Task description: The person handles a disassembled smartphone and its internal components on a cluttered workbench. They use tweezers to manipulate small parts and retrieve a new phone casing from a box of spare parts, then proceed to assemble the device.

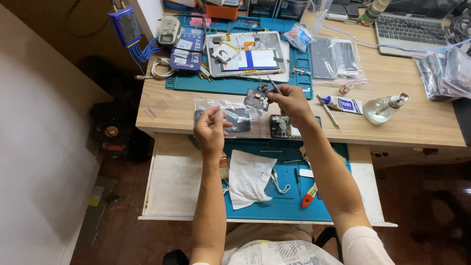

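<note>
My right hand holds thin tweezers and a small dark circuit board above the wooden desk's front edge. My left hand hovers a little to the left, fingers pinched together; I cannot tell if anything tiny is between them. Under both hands lies a clear plastic bag over a dark phone. An opened phone body lies just below my right hand.
A teal repair mat at the back carries an opened tablet, a battery pack and a blue hub. Glue tube, glass bottle and laptop lie right. The pulled-out drawer holds a white cloth and tools.
</note>
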